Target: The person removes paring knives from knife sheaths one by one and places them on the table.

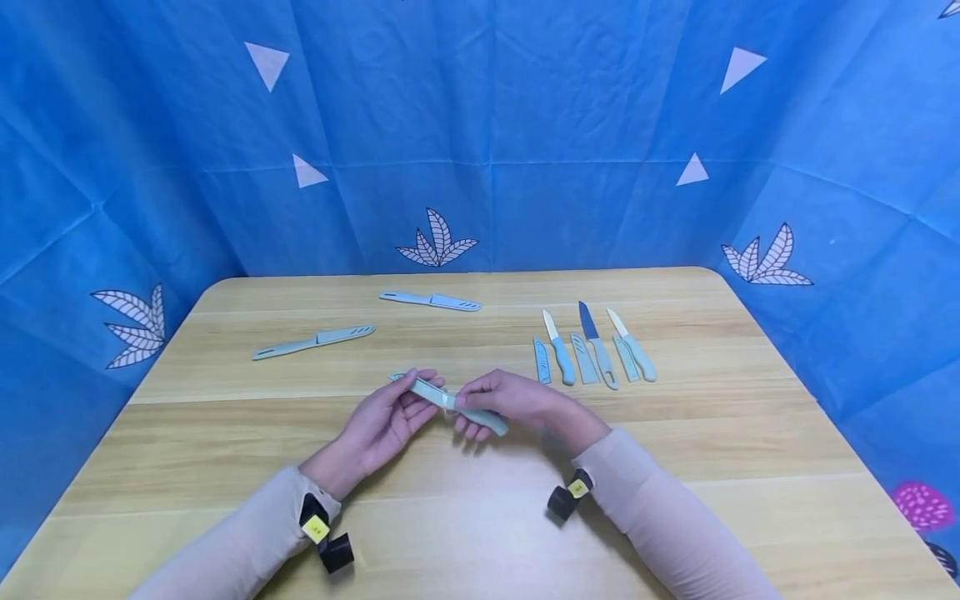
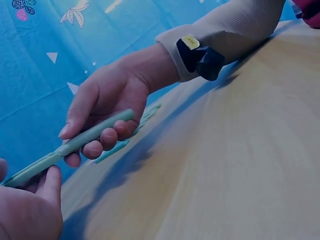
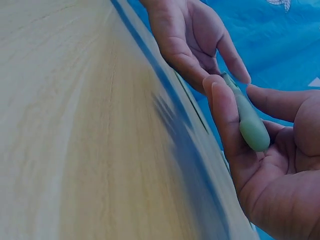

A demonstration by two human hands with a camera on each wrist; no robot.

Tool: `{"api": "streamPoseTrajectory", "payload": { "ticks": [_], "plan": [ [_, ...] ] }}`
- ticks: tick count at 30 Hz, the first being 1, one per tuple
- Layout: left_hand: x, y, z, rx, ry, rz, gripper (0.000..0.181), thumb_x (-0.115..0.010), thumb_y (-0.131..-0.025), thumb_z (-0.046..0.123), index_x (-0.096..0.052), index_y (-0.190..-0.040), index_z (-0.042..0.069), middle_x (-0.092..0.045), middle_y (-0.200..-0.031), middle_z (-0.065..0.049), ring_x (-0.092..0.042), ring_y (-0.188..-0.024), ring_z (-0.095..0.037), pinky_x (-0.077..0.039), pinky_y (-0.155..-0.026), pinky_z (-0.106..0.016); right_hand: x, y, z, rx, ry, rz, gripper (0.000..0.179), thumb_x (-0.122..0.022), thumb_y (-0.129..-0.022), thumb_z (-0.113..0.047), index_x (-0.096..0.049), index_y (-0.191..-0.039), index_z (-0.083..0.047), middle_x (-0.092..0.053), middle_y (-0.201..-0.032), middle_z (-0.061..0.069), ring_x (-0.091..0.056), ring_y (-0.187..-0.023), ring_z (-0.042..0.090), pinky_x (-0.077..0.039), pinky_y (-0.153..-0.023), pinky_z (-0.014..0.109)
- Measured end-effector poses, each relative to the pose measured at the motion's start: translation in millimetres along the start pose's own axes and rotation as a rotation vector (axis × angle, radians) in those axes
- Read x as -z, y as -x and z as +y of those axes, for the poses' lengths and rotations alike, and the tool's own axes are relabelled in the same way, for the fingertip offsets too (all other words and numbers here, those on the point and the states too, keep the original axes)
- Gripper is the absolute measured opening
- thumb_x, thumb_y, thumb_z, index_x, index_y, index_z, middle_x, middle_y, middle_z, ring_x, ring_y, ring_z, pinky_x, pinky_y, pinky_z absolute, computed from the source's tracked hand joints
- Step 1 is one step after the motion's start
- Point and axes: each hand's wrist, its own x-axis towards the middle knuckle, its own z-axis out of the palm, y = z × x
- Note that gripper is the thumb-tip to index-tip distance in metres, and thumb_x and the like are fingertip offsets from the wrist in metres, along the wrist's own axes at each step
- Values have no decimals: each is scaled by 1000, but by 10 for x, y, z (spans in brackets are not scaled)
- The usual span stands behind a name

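A pale green paring knife in a matching sheath is held above the table by both hands. My left hand pinches the sheath end between thumb and fingers, palm turned up. My right hand grips the handle, its thumb on top and its fingers curled beneath. In the left wrist view, the handle lies across the right fingers. From the right wrist, the rounded handle end shows between thumb and fingers. The sheath covers the blade.
Two sheathed knives, one blue and one pale blue-green, lie farther back and left. On the right are three bare knives, with a white blade, dark blue blade and white blade, beside three loose sheaths.
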Motion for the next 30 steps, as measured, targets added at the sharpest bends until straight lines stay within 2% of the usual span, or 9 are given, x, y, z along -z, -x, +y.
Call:
{"api": "streamPoseTrajectory", "payload": {
  "ticks": [7, 16, 23, 30],
  "plan": [
    [30, -9, -55, 3, 71, -10, 39, -39, -107, 26, -42, -136, -1, -61, -125, -17, -54, -125, -28, -40, -110, -37, -26, -9, 7, -21, -16, -22, 30, -48, -103, -12, -60, -122, 8, -70, -96, 21, -70, -80, 25, -61, -78, 41],
    [23, -14, -92, 3, 117, 19, 39, -38, -107, 29, -43, -134, 1, -63, -121, -16, -58, -120, -25, -41, -109, -36, -27, -21, 0, -33, -37, -38, 30, -50, -102, -15, -62, -119, 8, -70, -96, 22, -70, -79, 25, -61, -76, 38],
    [14, -4, -118, -7, 107, 27, 44, -36, -108, 32, -37, -139, 1, -62, -123, -16, -57, -121, -25, -41, -109, -35, -24, -37, 1, -40, -55, -33, 27, -50, -102, -10, -63, -118, 7, -70, -99, 23, -70, -80, 25, -61, -78, 40],
    [21, 7, -136, -16, 75, 37, 47, -33, -108, 32, -33, -143, 0, -60, -126, -16, -56, -122, -24, -41, -109, -35, -12, -53, 9, -47, -50, -56, 29, -51, -102, -11, -62, -117, 11, -70, -98, 23, -70, -81, 25, -61, -78, 40]
  ]
}}
